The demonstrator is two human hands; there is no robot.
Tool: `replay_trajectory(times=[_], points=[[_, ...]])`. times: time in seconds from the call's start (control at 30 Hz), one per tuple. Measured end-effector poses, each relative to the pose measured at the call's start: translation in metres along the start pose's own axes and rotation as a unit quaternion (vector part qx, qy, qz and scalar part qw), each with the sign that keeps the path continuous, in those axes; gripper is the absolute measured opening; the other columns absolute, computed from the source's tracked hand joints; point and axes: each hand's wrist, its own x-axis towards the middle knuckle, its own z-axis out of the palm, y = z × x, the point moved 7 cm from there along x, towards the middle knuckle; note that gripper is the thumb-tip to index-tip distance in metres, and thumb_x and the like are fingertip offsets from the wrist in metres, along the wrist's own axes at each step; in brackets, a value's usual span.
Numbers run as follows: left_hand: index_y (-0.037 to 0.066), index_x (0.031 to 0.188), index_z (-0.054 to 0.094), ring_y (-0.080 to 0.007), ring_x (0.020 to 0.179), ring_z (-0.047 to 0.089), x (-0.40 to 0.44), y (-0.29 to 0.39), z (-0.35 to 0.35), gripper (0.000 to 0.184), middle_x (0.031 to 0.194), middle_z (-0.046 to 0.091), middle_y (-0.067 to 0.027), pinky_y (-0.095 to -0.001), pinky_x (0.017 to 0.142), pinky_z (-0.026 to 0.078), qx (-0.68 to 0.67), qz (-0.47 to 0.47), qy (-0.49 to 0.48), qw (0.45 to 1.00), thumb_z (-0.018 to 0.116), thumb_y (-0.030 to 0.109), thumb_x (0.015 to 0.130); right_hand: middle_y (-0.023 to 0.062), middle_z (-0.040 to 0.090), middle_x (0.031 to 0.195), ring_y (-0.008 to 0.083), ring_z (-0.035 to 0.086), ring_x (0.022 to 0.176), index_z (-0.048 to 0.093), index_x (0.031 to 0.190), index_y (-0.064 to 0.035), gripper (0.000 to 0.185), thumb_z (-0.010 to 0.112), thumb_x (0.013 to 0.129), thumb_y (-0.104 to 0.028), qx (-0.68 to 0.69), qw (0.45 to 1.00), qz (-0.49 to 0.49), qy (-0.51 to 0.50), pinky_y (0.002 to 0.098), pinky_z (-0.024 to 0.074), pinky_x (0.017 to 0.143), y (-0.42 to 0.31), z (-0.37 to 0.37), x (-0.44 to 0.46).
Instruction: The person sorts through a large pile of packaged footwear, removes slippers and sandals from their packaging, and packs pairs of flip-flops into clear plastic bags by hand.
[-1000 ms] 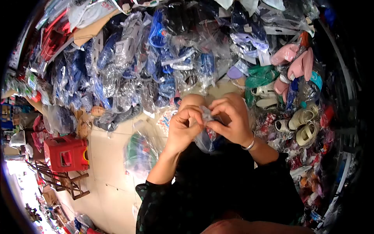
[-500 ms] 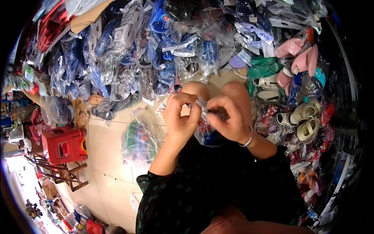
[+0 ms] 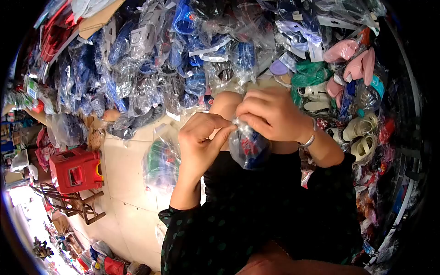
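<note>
A clear plastic bag (image 3: 250, 149) with something dark blue and red inside hangs in front of my lap. Its gathered top is between my two hands. My left hand (image 3: 199, 142) pinches the bag's top from the left with thumb and forefinger. From above and to the right, my right hand (image 3: 275, 114) is closed on the same gathered plastic, its fingers bent and slightly blurred. The exact kind of item in the bag cannot be made out.
Bagged slippers (image 3: 123, 68) are heaped across the far side. Pink shoes (image 3: 360, 66) and beige clogs (image 3: 363, 149) lie at the right. Left of my legs, another filled plastic bag (image 3: 160, 162) rests on the tiled floor (image 3: 123, 183), with a red stool (image 3: 73, 172) beyond.
My right hand has moved up and over the bag's top, and my left hand slightly left and down. The bag now shows more fully below them.
</note>
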Motion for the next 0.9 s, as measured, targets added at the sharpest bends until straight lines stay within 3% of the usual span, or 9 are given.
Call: replay_trajectory(times=[0.07, 0.37, 0.43, 0.47, 0.5, 0.6, 0.67, 0.73, 0.9], points=[[0.000, 0.066, 0.058, -0.0195, 0.064, 0.057, 0.001, 0.008, 0.002, 0.013, 0.069, 0.061, -0.0078, -0.0278, 0.059, 0.044, 0.019, 0.043, -0.010, 0.999, 0.072, 0.000, 0.063, 0.0004, 0.050, 0.074, 0.0158, 0.055, 0.072, 0.054, 0.074, -0.0093, 0.009, 0.060, 0.070, -0.015, -0.224, 0.966, -0.117, 0.055, 0.0276, 0.0481, 0.064, -0.014, -0.002, -0.001], [0.002, 0.076, 0.060, -0.0241, 0.071, 0.058, -0.023, -0.006, 0.029, 0.013, 0.075, 0.061, -0.0102, -0.0318, 0.064, 0.045, 0.006, 0.063, -0.108, 0.992, 0.070, 0.006, 0.069, -0.0002, 0.049, 0.070, 0.0184, 0.054, 0.070, 0.056, 0.076, -0.0103, 0.007, 0.060, 0.071, -0.010, -0.201, 0.974, -0.088, 0.045, 0.0293, 0.0444, 0.061, 0.024, 0.005, -0.045], [0.001, 0.098, 0.054, -0.0250, 0.093, 0.055, -0.036, -0.033, 0.039, 0.038, 0.097, 0.058, -0.0129, -0.0343, 0.082, 0.042, -0.094, 0.007, -0.095, 0.991, 0.074, 0.013, 0.067, 0.0024, 0.052, 0.073, 0.0215, 0.053, 0.073, 0.057, 0.080, -0.0083, 0.003, 0.057, 0.077, -0.007, -0.049, 0.990, 0.084, 0.098, 0.0311, 0.0437, 0.065, 0.055, 0.002, -0.055], [0.002, 0.118, 0.041, -0.0321, 0.112, 0.045, -0.043, -0.045, 0.050, 0.074, 0.119, 0.047, -0.0177, -0.0363, 0.093, 0.036, -0.150, -0.045, -0.127, 0.979, 0.081, 0.021, 0.059, 0.0065, 0.056, 0.083, 0.0228, 0.054, 0.080, 0.058, 0.093, -0.0055, 0.012, 0.050, 0.084, -0.005, 0.041, 0.982, 0.144, 0.117, 0.0327, 0.0427, 0.076, 0.074, 0.007, -0.073], [0.000, 0.131, 0.022, -0.0334, 0.123, 0.033, -0.050, -0.058, 0.067, 0.101, 0.132, 0.033, -0.0199, -0.0367, 0.101, 0.028, -0.193, -0.071, -0.190, 0.960, 0.083, 0.023, 0.055, 0.0110, 0.054, 0.102, 0.0220, 0.051, 0.095, 0.053, 0.108, -0.0011, 0.026, 0.046, 0.090, -0.019, 0.312, 0.915, 0.201, 0.159, 0.0345, 0.0385, 0.088, 0.088, 0.021, -0.087], [0.000, 0.136, 0.012, -0.0366, 0.127, 0.026, -0.074, -0.089, 0.116, 0.109, 0.136, 0.026, -0.0228, -0.0385, 0.105, 0.023, -0.152, -0.072, -0.233, 0.958, 0.083, 0.020, 0.055, 0.0160, 0.032, 0.132, 0.0260, 0.032, 0.122, 0.024, 0.133, 0.0038, 0.090, 0.047, 0.078, -0.064, 0.376, 0.881, 0.191, 0.214, 0.0367, 0.0259, 0.101, 0.084, 0.048, -0.117], [0.001, 0.137, 0.011, -0.0382, 0.128, 0.024, -0.067, -0.089, 0.127, 0.110, 0.136, 0.024, -0.0243, -0.0394, 0.105, 0.023, -0.156, -0.077, -0.212, 0.962, 0.082, 0.019, 0.055, 0.0150, 0.030, 0.134, 0.0247, 0.032, 0.123, 0.018, 0.135, 0.0032, 0.090, 0.064, 0.073, -0.044, 0.183, 0.941, 0.195, 0.206, 0.0371, 0.0247, 0.102, 0.075, 0.049, -0.126], [0.002, 0.138, 0.010, -0.0386, 0.128, 0.024, -0.061, -0.085, 0.134, 0.110, 0.136, 0.024, -0.0245, -0.0392, 0.106, 0.023, -0.129, -0.080, -0.203, 0.967, 0.082, 0.018, 0.055, 0.0134, 0.039, 0.128, 0.0228, 0.041, 0.115, 0.025, 0.133, 0.0029, 0.077, 0.066, 0.073, -0.022, 0.139, 0.911, 0.286, 0.264, 0.0359, 0.0316, 0.097, 0.086, 0.048, -0.145], [0.001, 0.138, 0.014, -0.0272, 0.126, 0.027, -0.048, -0.086, 0.104, 0.104, 0.137, 0.025, -0.0184, -0.0360, 0.105, 0.023, -0.244, -0.133, -0.151, 0.949, 0.080, 0.014, 0.059, 0.0073, 0.057, 0.102, 0.0195, 0.056, 0.093, 0.050, 0.113, -0.0025, 0.039, 0.052, 0.074, 0.003, 0.534, 0.611, 0.372, 0.451, 0.0313, 0.0471, 0.081, 0.132, 0.028, -0.131]])
